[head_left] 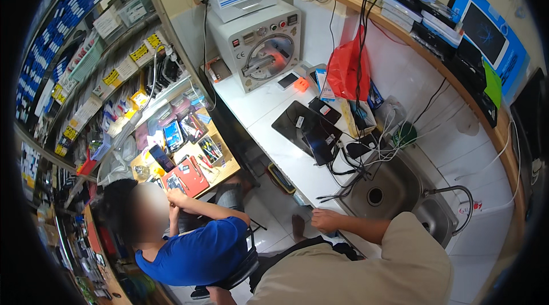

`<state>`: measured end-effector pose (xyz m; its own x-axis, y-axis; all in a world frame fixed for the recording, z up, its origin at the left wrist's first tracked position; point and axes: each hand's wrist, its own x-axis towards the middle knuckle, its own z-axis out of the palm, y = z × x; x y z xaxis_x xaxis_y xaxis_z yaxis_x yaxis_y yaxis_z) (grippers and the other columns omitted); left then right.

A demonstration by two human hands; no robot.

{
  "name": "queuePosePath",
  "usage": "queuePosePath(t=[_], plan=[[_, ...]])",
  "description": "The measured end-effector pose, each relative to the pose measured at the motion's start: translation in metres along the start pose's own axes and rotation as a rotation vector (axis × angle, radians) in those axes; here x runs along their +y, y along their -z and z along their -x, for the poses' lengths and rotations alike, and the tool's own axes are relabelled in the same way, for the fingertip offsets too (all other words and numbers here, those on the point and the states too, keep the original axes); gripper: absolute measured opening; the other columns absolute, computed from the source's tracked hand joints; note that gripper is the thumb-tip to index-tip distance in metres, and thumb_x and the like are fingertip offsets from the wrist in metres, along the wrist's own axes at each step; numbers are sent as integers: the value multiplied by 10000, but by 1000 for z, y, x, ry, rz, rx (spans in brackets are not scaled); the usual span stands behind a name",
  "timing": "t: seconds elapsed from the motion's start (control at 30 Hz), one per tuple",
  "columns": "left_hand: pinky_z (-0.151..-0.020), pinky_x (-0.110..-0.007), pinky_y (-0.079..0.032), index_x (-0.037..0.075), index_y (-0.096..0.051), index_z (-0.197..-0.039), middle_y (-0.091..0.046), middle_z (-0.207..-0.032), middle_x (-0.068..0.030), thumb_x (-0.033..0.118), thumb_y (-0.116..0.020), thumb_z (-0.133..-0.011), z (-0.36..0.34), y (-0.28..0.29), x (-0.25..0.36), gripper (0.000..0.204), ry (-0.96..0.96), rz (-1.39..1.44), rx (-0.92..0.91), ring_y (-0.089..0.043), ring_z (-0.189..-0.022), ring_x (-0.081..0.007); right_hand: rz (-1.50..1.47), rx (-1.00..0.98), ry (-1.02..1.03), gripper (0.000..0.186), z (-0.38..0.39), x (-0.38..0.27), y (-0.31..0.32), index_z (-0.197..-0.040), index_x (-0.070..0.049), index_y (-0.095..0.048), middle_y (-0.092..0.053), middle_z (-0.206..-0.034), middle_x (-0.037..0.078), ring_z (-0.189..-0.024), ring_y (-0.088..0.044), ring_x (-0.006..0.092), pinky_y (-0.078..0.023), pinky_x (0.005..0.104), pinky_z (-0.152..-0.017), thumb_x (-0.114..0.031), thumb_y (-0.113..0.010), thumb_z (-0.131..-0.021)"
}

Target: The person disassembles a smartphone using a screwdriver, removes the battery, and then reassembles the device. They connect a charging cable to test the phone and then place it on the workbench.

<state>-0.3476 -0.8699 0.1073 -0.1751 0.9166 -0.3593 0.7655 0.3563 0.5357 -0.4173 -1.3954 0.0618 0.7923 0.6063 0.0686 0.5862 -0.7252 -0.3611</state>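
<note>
- Your right hand (326, 220) sits by the near edge of the white surface (291, 168), and the black cable ends (327, 197) lie just beyond it, on the far side; a careless sweep there could catch them.
- Those leads run into a black cable tangle (360, 174) between the dark phone (320, 148) and the sink (400, 182), so a tug on one could drag several together.
- If that bunch slid right, it could drop into the basin, and any water there might harm the plugs.
- The large black tablet (290, 129) lies farther left, beside the phone; a snagged lead could shift either screen and scratch it.
- To your left, the co-worker in blue (194, 253) sits close on a black chair (246, 270); stepping that way, you could jog their work.
- Your right hand looks loosely closed, fingers curled in, with nothing visible in it; you can't tell whether it rests on the edge.
- Your left hand (220, 296) is cut off at the near border by the chair, so its grip can't be told.
</note>
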Motion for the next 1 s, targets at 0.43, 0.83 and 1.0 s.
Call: queuePosePath(t=[0.43, 0.83, 1.0], plan=[[-967, -508, -606, -59, -662, -1362, -711, -1341, -225, 487, -690, -1000, -45, 23, -10, 656, 43, 176, -197, -719, -1148, -410, 272, -137, -139, 286, 2, 1, -11, -1081, -102, -717, -700, -1090, 105, -1132, -668, 292, -456, 433, -1124, -281, -715, -858], [-1042, -444, -583, -38, -683, -1380, -723, -1382, -180, 528, -725, -933, -68, 17, -21, 722, 96, 240, -213, -729, -1157, -368, 263, -41, -155, 671, 1, -4, 8, -1468, -47, -611, -644, -1430, 119, -1393, -586, 322, -380, 439, -1270, -284, -751, -856], [-1036, -446, -587, -36, -686, -1377, -724, -1382, -177, 527, -728, -930, -91, 4, -25, 720, 106, 193, -187, -732, -1148, -367, 252, -63, -181, 576, 2, -2, 5, -1396, -68, -648, -649, -1413, 101, -1399, -580, 304, -375, 430, -1274, -257, -752, -862]])
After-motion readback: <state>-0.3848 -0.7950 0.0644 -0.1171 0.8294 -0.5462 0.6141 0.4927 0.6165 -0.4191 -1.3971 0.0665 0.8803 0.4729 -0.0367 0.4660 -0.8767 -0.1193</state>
